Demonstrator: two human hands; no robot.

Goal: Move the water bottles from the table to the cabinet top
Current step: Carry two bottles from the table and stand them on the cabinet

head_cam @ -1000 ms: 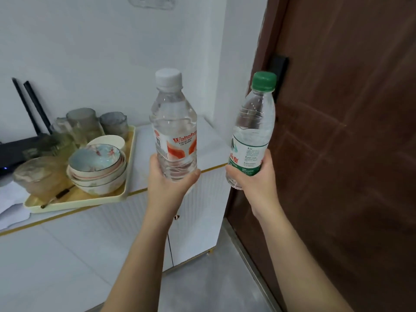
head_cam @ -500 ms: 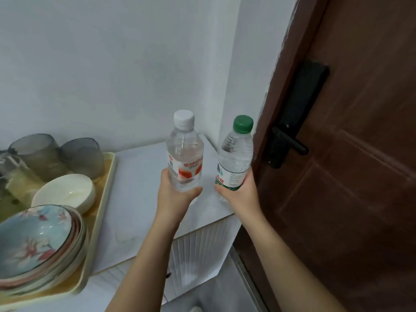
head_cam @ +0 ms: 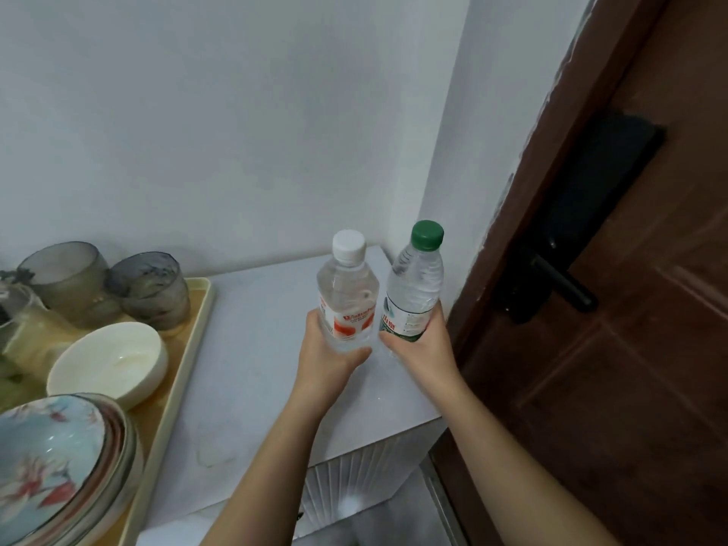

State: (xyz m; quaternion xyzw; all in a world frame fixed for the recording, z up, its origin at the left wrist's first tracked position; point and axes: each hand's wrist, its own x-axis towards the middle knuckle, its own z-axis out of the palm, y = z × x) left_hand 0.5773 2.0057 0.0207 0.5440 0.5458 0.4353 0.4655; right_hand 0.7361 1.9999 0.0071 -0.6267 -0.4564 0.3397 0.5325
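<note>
On the left of the frame, a yellow tray [head_cam: 173,400] sits on the white cabinet top [head_cam: 256,368]. It holds a white bowl [head_cam: 110,360], a stack of flower bowls [head_cam: 51,459] and two grey glass cups [head_cam: 149,285]. On the right is a brown door [head_cam: 630,368] with a black handle [head_cam: 559,285]. In the middle of the frame, over the bare right part of the cabinet top near the wall corner, the left hand [head_cam: 327,356] wraps its fingers round the white-cap bottle [head_cam: 346,293]. The right hand [head_cam: 421,344] wraps round the green-cap bottle [head_cam: 415,285]. The two bottles are just beside each other, between the tray and the door. Both stand tall with their caps pointing up. The green-cap one leans a little to the right at the top. The hands cover the bottoms of both bottles, so it is hard to tell if they touch the cabinet top. The flower bowls are cut off at the left edge, and the words on the labels are too blurry to read.
</note>
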